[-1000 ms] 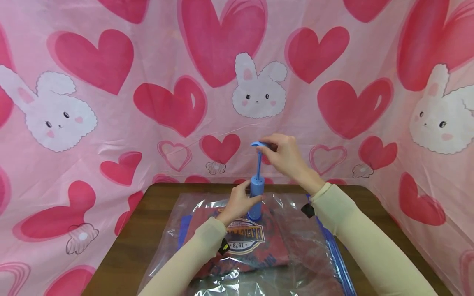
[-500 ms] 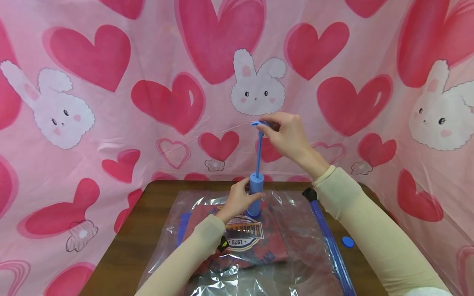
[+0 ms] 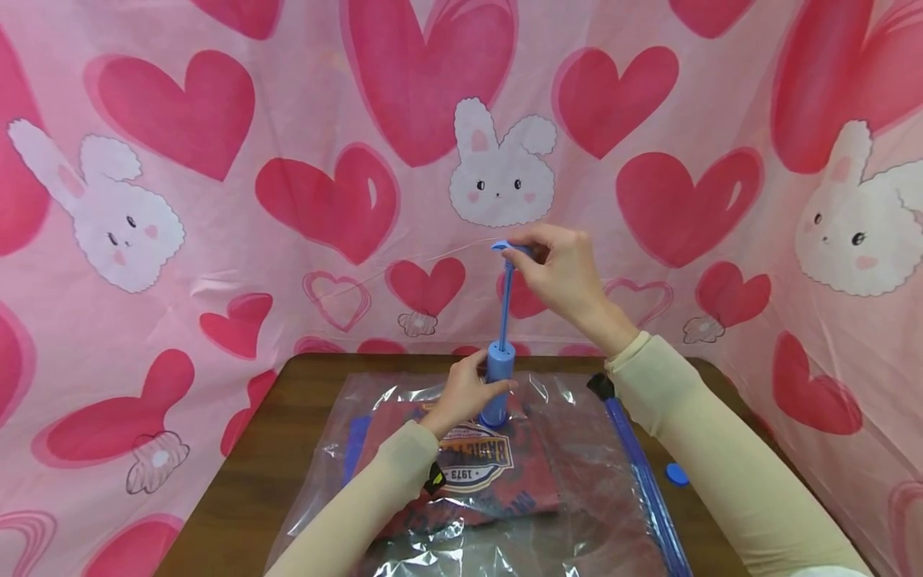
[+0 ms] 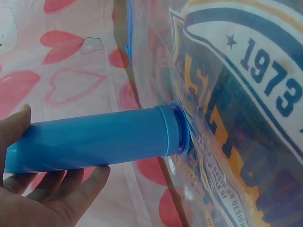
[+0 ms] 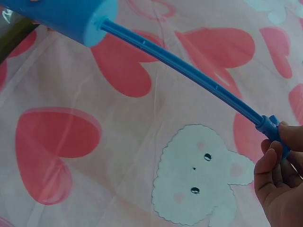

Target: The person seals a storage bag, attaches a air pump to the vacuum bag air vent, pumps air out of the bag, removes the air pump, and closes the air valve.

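Observation:
A blue hand pump stands upright on a clear plastic vacuum bag. My left hand grips its barrel, thumb on one side and fingers on the other. In the left wrist view the barrel meets a round valve on the bag. My right hand pinches the pump's handle above, with the rod drawn far out. The right wrist view shows the long rod between barrel and fingers. Inside the bag lies a folded red garment with a printed badge.
A blue zip strip with a black end runs along the bag's right edge. Right of it, a round blue cap lies on the brown wooden table. A pink heart-and-rabbit cloth hangs behind and at the sides.
My right hand has raised the pump handle from about half height, then dropped slightly. More rod shows now than a second ago. My left hand keeps its hold on the barrel.

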The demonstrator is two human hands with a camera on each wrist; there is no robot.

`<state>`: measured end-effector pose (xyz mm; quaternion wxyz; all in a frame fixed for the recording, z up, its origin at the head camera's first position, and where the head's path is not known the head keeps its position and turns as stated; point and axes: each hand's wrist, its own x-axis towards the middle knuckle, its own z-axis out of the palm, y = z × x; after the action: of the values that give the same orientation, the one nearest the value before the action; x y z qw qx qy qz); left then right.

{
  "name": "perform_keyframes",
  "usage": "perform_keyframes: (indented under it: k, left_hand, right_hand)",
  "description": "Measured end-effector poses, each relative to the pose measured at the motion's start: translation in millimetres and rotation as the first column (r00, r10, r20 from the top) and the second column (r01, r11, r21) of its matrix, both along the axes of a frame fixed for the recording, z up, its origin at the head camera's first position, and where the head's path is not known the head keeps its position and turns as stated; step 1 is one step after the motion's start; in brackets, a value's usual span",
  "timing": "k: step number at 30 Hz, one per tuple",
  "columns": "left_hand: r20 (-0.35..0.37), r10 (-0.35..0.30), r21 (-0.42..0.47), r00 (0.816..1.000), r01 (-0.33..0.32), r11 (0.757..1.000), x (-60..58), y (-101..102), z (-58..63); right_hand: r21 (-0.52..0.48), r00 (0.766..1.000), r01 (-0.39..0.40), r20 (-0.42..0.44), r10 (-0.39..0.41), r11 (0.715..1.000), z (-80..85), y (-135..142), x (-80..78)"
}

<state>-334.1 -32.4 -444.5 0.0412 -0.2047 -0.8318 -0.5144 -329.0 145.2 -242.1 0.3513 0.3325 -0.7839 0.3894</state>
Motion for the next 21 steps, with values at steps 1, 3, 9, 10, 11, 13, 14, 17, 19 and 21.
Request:
perform_keyframes:
  k: [1,3,9,10,11,13,14,17,19,21]
  left_hand:
    - [-0.004,0.002,-0.001,1.000,-0.002,1.000,-0.5,0.0,-0.2]
    - [-0.013,0.003,0.001,1.000,-0.003,1.000,-1.4,-0.2,-0.7]
    - [-0.009,0.001,0.012,1.000,0.000,1.000,-2.7,-1.1,-1.3]
    - [-0.008,0.001,0.011,1.000,-0.001,1.000,-2.8,-1.2,-1.3]
    - [-0.009,0.002,0.008,1.000,-0.002,1.000,-3.0,-1.3,-1.4]
    - [-0.017,0.005,0.005,1.000,-0.005,1.000,-3.4,-1.6,-1.7]
    - [-0.021,0.008,0.003,1.000,-0.008,1.000,-3.7,-1.8,-2.1]
    - [-0.026,0.013,0.000,1.000,-0.013,1.000,-4.4,-2.5,-3.4]
    - [-0.028,0.012,-0.001,1.000,-0.012,1.000,-4.9,-2.8,-3.5]
    - [-0.032,0.009,-0.005,0.999,-0.009,1.000,-5.6,-3.2,-3.5]
  right_hand:
    - [0.005,1.000,0.006,0.000,-0.006,1.000,-2.5,0.0,0.2]
    - [0.020,1.000,0.020,0.008,-0.021,1.000,-9.4,-0.1,0.3]
    - [0.067,0.997,0.007,0.082,-0.012,0.998,-45.3,-1.8,-2.8]
    - [0.070,0.995,0.001,0.098,-0.008,0.998,-52.2,-2.1,-3.5]
    - [0.072,0.993,-0.001,0.115,-0.007,0.997,-58.9,-2.7,-4.1]
    - [0.077,0.990,-0.006,0.143,-0.005,0.997,-71.6,-3.5,-5.1]
    - [0.075,0.988,-0.013,0.156,0.001,0.997,-76.9,-4.2,-4.8]
    - [0.080,0.983,-0.034,0.184,0.019,0.996,-91.3,-5.6,-5.6]
    - [0.087,0.978,-0.045,0.208,0.026,0.995,-98.4,-5.6,-5.0]
    - [0.095,0.974,-0.056,0.223,0.034,0.994,-104.1,-5.3,-4.8]
